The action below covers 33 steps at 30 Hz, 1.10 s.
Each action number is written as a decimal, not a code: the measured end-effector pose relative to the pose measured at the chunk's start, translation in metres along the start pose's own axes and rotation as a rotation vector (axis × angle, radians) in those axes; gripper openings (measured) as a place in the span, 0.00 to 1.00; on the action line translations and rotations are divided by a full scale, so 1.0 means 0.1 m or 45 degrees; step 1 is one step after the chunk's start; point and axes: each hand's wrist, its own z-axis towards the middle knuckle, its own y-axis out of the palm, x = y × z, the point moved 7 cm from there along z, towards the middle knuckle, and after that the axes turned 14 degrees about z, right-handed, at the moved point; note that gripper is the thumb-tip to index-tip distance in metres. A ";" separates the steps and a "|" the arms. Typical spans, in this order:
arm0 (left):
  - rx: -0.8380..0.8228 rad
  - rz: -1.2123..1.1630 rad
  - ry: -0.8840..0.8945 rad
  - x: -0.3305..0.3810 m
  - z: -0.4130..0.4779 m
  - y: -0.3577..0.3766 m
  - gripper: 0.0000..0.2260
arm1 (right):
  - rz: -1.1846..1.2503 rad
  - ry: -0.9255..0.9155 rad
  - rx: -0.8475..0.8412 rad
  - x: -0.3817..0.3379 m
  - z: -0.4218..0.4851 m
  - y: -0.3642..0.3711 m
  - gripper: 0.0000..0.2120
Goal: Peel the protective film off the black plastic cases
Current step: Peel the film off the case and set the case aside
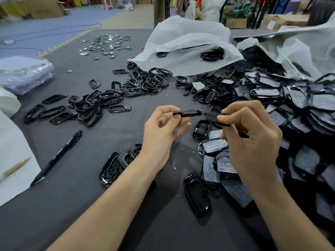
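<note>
While my left hand (163, 129) pinches the black case (190, 113) edge-on, its long axis runs straight across toward my right hand (252, 136), which pinches a second dark piece (213, 117) just beside the case's free end.

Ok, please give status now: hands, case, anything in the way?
Left hand pinches black case. Right hand pinches dark piece beside it; film or part, cannot tell. Pile of cases close by right hand.

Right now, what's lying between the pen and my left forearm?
In the head view, a few black cases lie by the left forearm; from them to the pen, only bare grey cloth.
</note>
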 end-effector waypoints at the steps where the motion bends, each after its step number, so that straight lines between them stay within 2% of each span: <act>1: 0.000 -0.019 0.004 0.00 0.00 0.00 0.09 | -0.007 -0.017 0.020 -0.02 0.00 -0.01 0.08; 6: 0.019 -0.056 -0.015 0.00 0.00 0.01 0.08 | 0.098 0.024 0.094 -0.04 0.00 -0.06 0.08; 11: 0.018 -0.082 -0.053 -0.01 0.00 0.02 0.06 | 0.250 0.225 0.206 0.03 -0.01 -0.10 0.18; 15: 0.032 -0.052 -0.068 -0.01 0.00 0.02 0.06 | 0.214 0.191 0.120 0.06 -0.01 -0.06 0.12; 17: 0.049 0.055 -0.031 0.02 -0.01 0.02 0.05 | 0.176 0.206 -0.007 0.09 -0.02 0.00 0.08; 19: 0.063 0.265 0.051 0.07 -0.03 0.03 0.07 | 0.113 0.290 -0.097 0.16 -0.04 0.08 0.07; 21: 0.059 0.439 0.130 0.11 -0.06 0.06 0.08 | 0.113 0.467 -0.092 0.27 -0.09 0.11 0.09; 24: 0.028 0.543 0.205 0.14 -0.10 0.11 0.11 | 0.163 0.677 -0.049 0.41 -0.13 0.11 0.09; 28: -0.014 0.669 0.242 0.15 -0.11 0.14 0.16 | 0.093 0.732 -0.042 0.44 -0.12 0.06 0.06; 33: -0.049 0.880 0.350 0.19 -0.16 0.20 0.15 | 0.049 0.794 0.019 0.48 -0.13 0.02 0.04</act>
